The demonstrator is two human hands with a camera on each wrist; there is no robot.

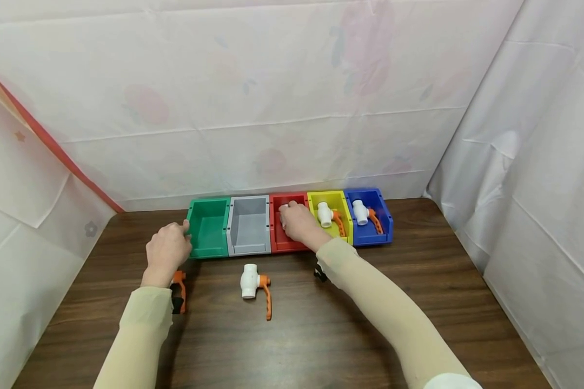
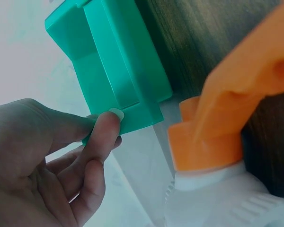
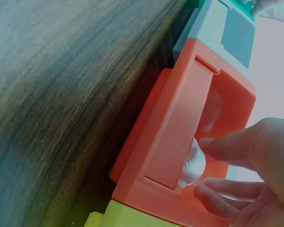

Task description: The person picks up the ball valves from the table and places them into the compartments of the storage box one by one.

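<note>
My left hand (image 1: 167,251) grips the left side wall of the green bin (image 1: 209,237), thumb and index finger pinching its rim in the left wrist view. Inside the red bin (image 1: 292,246) is my right hand (image 1: 299,222). Its thumb and fingers lie around a white ball valve (image 3: 194,165), mostly hidden by the hand and bin wall. Another white ball valve (image 1: 250,282) with an orange handle lies on the table between my arms. A further ball valve (image 2: 208,146) is by my left wrist, partly covered by the wrist in the head view.
A grey bin (image 1: 249,232) joins the green and red ones. To the right, a yellow bin (image 1: 349,237) and a blue bin (image 1: 370,237) each hold a white valve with an orange handle. White curtains (image 1: 282,108) enclose the wooden table (image 1: 321,346) at back and sides.
</note>
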